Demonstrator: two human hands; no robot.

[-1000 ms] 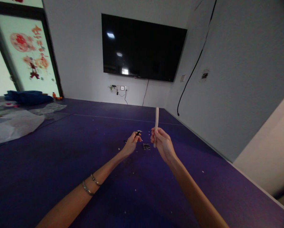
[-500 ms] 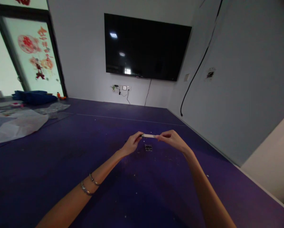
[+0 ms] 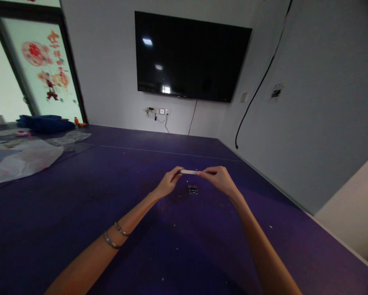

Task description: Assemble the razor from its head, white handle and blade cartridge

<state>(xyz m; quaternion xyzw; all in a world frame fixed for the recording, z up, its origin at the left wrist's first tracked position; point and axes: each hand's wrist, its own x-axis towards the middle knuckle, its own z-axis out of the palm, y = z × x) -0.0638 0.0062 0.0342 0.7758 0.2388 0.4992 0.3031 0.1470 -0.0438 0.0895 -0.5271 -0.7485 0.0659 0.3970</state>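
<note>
Between my two hands a thin white strip (image 3: 189, 172) is held level above the purple surface; its exact kind is too small to make out. My left hand (image 3: 168, 181) pinches its left end, where a small dark bit shows at the fingertips. At the right end, my right hand (image 3: 218, 177) grips the strip between thumb and fingers. Just below the strip, a small dark rectangular piece with pale markings (image 3: 193, 189) lies on the purple surface (image 3: 135, 237), touched by neither hand.
A crumpled white plastic sheet (image 3: 33, 157) and a dark blue cloth bundle (image 3: 45, 123) lie at the far left. A black cable (image 3: 257, 88) hangs along the right wall. A television (image 3: 190, 57) is mounted ahead, above wall sockets (image 3: 162, 111). Small white specks dot the surface.
Both hands have shifted slightly up and left with the white strip still between them. The view has tilted a little; the dark piece stays on the surface.
</note>
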